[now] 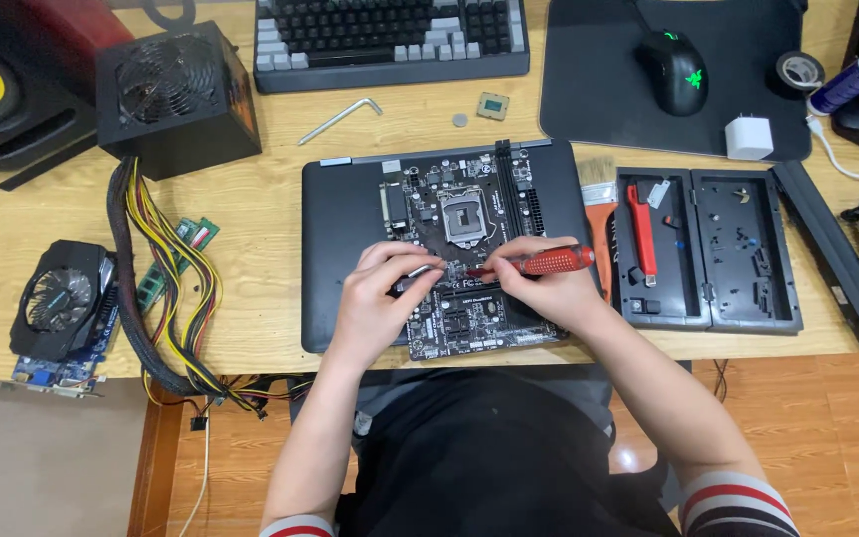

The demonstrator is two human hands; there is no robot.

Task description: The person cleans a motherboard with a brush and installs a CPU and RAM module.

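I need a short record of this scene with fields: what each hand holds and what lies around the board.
Left hand: pinches a small silver part on the motherboard
Right hand: grips a red-handled screwdriver, tip toward the board
Under board: black flat case
Right of board: paintbrush, open tool case
Left: power supply, graphics card

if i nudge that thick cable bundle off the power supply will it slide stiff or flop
Probably flops: the cable bundle curves loosely and droops over the desk edge. Many separate wires, so it would likely splay rather than slide as one. The boxy power supply probably anchors it.
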